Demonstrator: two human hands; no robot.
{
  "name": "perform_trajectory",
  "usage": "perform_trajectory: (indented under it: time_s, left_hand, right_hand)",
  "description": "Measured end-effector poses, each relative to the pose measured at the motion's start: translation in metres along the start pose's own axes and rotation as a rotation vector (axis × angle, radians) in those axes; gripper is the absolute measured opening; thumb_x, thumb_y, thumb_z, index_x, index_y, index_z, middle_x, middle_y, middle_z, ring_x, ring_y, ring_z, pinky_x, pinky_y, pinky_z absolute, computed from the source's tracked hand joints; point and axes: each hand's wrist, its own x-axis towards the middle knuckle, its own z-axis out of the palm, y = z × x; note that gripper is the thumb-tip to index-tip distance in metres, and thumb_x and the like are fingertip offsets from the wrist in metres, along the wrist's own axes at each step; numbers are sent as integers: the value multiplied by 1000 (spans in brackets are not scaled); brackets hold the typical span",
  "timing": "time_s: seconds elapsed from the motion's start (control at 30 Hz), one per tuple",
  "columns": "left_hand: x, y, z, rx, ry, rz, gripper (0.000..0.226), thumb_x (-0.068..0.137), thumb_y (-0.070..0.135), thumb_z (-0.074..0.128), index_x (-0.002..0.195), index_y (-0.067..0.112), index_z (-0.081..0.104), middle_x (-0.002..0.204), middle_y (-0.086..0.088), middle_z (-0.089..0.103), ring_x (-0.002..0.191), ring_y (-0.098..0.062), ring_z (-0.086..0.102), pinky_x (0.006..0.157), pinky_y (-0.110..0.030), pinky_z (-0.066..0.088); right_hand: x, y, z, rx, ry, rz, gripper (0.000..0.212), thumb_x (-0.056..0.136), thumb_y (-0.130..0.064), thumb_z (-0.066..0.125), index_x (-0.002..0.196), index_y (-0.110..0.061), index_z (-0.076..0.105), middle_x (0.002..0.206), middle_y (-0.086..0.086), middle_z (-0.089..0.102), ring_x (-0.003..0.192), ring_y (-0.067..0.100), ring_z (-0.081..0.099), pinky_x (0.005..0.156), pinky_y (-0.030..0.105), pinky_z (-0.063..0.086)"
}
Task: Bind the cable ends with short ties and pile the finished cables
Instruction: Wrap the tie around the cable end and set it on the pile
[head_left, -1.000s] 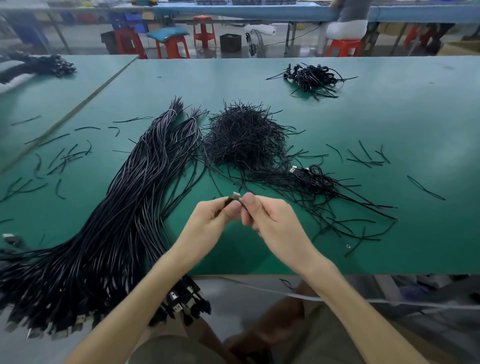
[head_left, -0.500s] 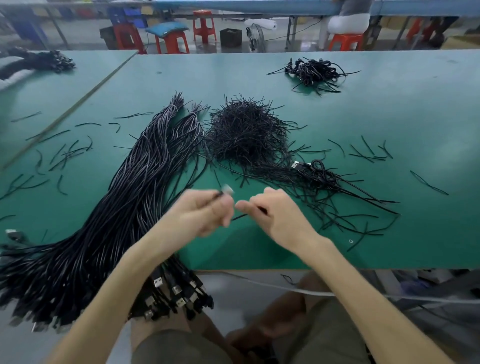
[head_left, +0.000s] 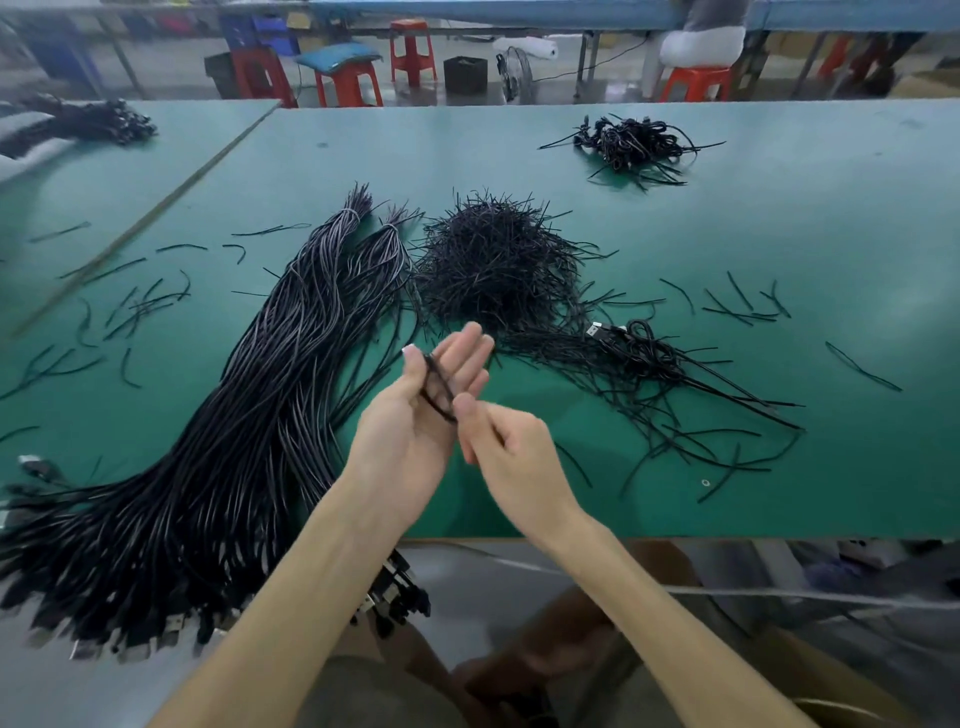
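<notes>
Step in hand, as I judge it: coiling one cable (head_left: 437, 388) into a small loop before a tie goes on. The cable is above the near edge of the bench (head_left: 810, 223), mid-width, lying across the left hand (head_left: 415, 421).

Left hand: palm up, fingers straight, thumb alongside. Cannot tell whether the thumb pins the cable (motion blur).
Right hand (head_left: 511, 454): fingers curled, thumb and forefinger pinching the cable at the loop's lower end.

To do it well: keep the turns even and snug on the flat fingers, and hold the free end so the loop does not spring open. Then reach for one tie only.

Around:
- heap of ties (head_left: 498, 260) at bench centre, just beyond the hands
- long bundle of cables (head_left: 208, 441) along the left, plugs overhanging the near edge
- coiled cable with plug (head_left: 623, 338) right of the heap
- finished pile (head_left: 636, 143) toward the far right
- stray ties (head_left: 737, 306) scattered on both sides

In the way: the ties interlock, so lifting one may drag several. The finished pile is a long reach across the bench.
</notes>
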Motion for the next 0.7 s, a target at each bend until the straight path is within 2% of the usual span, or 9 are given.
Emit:
perform_trajectory:
  time_s: [0.1, 0.17, 0.27, 0.33, 0.4, 0.47, 0.53, 0.6, 0.7]
  left_hand:
    - [-3, 13, 9, -62, -4, -4, 37, 111, 36, 37, 94, 12, 59, 61, 10, 50, 55, -8, 49, 61, -20, 42]
    - [-8, 22, 6, 115, -56, 96, 35, 109, 38, 42, 85, 15, 55, 57, 9, 27, 47, -8, 23, 49, -21, 25]
    - [-16, 35, -9, 823, -198, 333, 42, 105, 40, 50, 70, 19, 59, 54, 7, 31, 46, -9, 25, 47, -20, 23]
    - [-17, 31, -17, 1286, -322, 326, 43, 101, 43, 50, 65, 22, 62, 51, 8, 41, 45, -9, 35, 45, -23, 30]
    - [-17, 20, -19, 1508, -319, 267, 41, 102, 41, 51, 66, 23, 63, 49, 6, 51, 45, -14, 47, 49, -33, 43]
    - [-15, 6, -17, 1395, -214, 300, 37, 107, 25, 52, 74, 21, 67, 57, 7, 68, 54, -15, 66, 65, -41, 57]
    - [-11, -4, -14, 1076, -80, 319, 37, 107, 14, 52, 77, 17, 73, 70, 7, 76, 72, -13, 76, 77, -35, 61]
    - [-10, -12, -15, 754, 16, 215, 44, 108, 23, 51, 72, 7, 70, 71, 4, 72, 76, -16, 73, 80, -28, 58]
    - [-10, -18, -12, 423, 81, 106, 48, 109, 31, 47, 95, -10, 67, 87, -14, 70, 86, -20, 68, 84, -33, 54]
  right_hand:
    - [-4, 6, -1, -101, -63, -14, 60, 104, -51, 44, 59, -13, 39, 52, 1, 36, 51, 8, 30, 51, 31, 27]
    - [1, 6, -13, -157, -72, -16, 66, 102, -58, 43, 56, -12, 31, 51, 5, 29, 50, 9, 26, 50, 32, 24]
    - [21, 2, -39, -284, -54, -14, 64, 101, -55, 46, 53, -19, 25, 48, -8, 22, 47, 11, 22, 49, 23, 19]
    - [35, -1, -49, -349, 2, -32, 64, 104, -46, 50, 53, -20, 22, 48, -6, 21, 48, 13, 21, 51, 30, 20]
    - [43, -6, -48, -353, 46, -76, 63, 106, -40, 51, 54, -19, 20, 49, -4, 21, 49, 13, 21, 51, 32, 20]
    - [43, -12, -37, -305, 89, -106, 62, 105, -39, 50, 54, -17, 23, 49, -4, 24, 50, 11, 23, 50, 31, 22]
    - [38, -16, -27, -212, 133, -93, 60, 107, -38, 48, 55, -13, 30, 49, -4, 31, 51, 9, 27, 51, 32, 27]
    - [31, -16, -20, -186, 140, -89, 59, 108, -36, 45, 56, -11, 36, 49, -4, 39, 50, 10, 32, 61, 34, 38]
    - [22, -13, -15, -333, 127, -171, 53, 109, -30, 43, 59, -13, 40, 54, 1, 49, 53, 20, 40, 75, 44, 43]
